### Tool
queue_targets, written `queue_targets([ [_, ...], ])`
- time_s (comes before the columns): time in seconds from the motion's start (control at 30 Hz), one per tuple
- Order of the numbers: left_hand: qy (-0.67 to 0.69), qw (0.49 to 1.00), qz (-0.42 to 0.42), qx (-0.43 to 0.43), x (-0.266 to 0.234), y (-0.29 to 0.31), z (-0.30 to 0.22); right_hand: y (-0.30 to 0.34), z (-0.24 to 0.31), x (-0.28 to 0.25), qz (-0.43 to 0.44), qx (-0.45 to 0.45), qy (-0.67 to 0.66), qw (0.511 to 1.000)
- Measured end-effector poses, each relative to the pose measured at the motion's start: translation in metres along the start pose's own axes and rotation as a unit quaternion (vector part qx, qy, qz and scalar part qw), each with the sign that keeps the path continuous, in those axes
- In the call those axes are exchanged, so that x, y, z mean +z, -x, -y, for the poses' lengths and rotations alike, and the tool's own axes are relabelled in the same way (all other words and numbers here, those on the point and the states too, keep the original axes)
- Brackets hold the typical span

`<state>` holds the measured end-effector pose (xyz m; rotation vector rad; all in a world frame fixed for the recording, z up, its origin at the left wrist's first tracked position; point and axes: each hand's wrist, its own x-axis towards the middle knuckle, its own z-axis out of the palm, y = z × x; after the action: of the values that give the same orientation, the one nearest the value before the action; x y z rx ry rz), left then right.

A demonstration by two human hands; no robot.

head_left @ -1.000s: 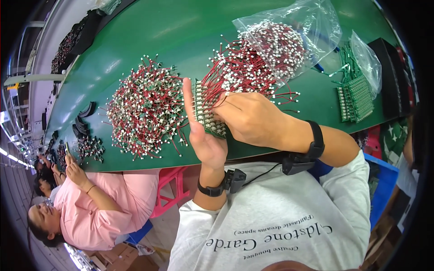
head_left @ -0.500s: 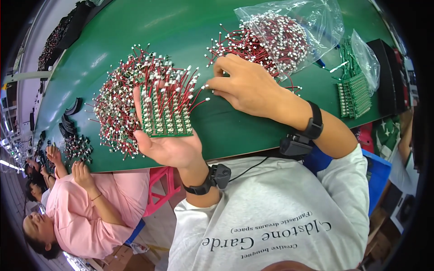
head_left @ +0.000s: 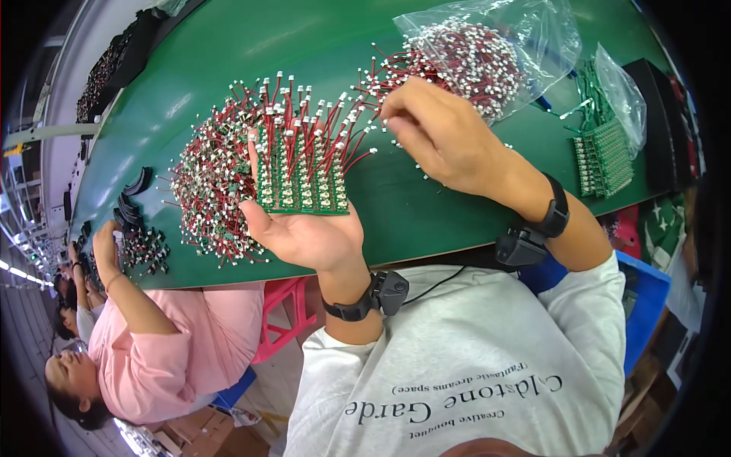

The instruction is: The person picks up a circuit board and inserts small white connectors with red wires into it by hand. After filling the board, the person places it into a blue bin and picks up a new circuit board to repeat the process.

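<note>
My left hand (head_left: 308, 240), palm up, supports a green circuit board panel (head_left: 301, 199) with rows of small white parts. Short red wires with white connector ends (head_left: 303, 129) stand up from the panel's upper part. Its thumb lies along the panel's near left corner, and the other fingers are mostly hidden beneath. My right hand (head_left: 438, 133) hovers to the right of the panel, next to a heap of red wires (head_left: 476, 65) with white connectors. The right fingers are curled together; what they hold, if anything, is too small to make out.
Behind my left hand lies a large pile of wired boards (head_left: 209, 183). A clear plastic bag (head_left: 552, 46) partly covers the wire heap. More green panels (head_left: 605, 156) lie at the right beside a black box (head_left: 655, 126). A co-worker in pink (head_left: 171, 358) sits at the left.
The view has shifted slightly. My right hand has drawn away from the panel's wires toward the wire heap, its fingers curling more. The left hand still supports the panel. The co-worker's arm has moved.
</note>
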<state>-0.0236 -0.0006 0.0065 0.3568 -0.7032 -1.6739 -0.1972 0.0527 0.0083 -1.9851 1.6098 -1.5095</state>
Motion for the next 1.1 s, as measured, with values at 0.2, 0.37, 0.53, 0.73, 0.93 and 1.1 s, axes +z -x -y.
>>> queue_targets([
  [0.2, -0.008, 1.0, -0.003, 0.014, 0.01, 0.002, 0.009, 0.009, 0.012, 0.0, 0.019, -0.025, -0.023, 0.999],
  [0.37, -0.019, 0.998, 0.055, 0.035, 0.017, 0.01, 0.016, 0.024, 0.029, 0.008, 0.043, -0.069, -0.025, 0.996],
  [0.53, -0.025, 0.994, 0.097, 0.042, 0.028, 0.014, 0.021, 0.02, 0.029, 0.009, 0.021, -0.013, -0.099, 0.995],
  [0.73, -0.095, 0.992, 0.067, 0.044, 0.04, 0.016, 0.023, 0.023, 0.029, 0.012, 0.02, 0.007, -0.08, 0.997],
  [0.93, -0.091, 0.993, 0.076, 0.026, 0.036, 0.017, 0.022, 0.023, 0.03, 0.012, 0.022, 0.018, -0.064, 0.998],
  [1.1, -0.148, 0.985, 0.091, -0.009, 0.038, 0.019, 0.024, 0.024, 0.028, 0.01, 0.051, -0.036, 0.028, 0.998],
])
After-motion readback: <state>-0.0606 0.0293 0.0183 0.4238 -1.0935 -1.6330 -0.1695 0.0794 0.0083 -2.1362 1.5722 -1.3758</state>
